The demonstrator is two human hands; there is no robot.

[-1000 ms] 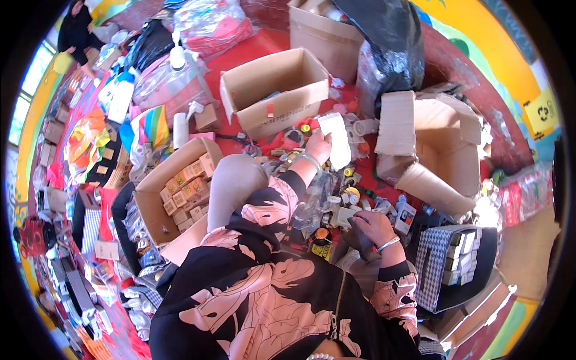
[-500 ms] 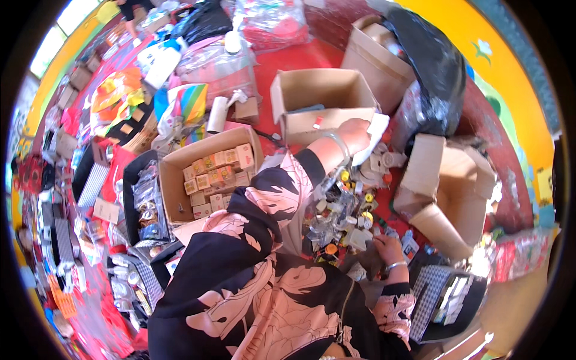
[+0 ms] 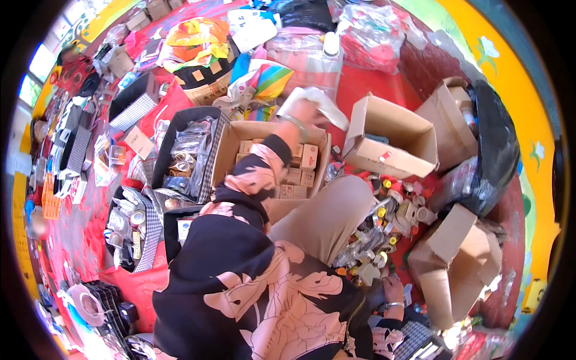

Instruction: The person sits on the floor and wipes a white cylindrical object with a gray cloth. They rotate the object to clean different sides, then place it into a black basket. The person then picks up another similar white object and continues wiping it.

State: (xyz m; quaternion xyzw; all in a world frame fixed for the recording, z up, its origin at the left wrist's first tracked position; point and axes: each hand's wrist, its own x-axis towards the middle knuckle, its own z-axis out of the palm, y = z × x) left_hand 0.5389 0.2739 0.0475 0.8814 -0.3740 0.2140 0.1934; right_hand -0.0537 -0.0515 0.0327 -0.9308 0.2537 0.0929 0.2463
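My left hand is stretched out over the far edge of an open cardboard box, closed on a limp white sheet-like piece, which could be paper or plastic. Under that arm, the cardboard box holds rows of small printed cartons. Down at the right, my right hand rests low beside a heap of small items, mostly clear plastic pieces and yellow-capped bits. Its fingers look curled; whatever they may hold is too small to make out. Each wrist wears a bangle.
An opened cardboard box stands beyond the heap, another with raised flaps at its right. A dark bin of packaged goods sits left of the carton box. Black plastic bags lean by the wall. My bent knee lies between.
My left hand, with the white piece, has swung left from beside the empty-looking box to above the carton box. The view has turned left. My right hand stays by the heap.
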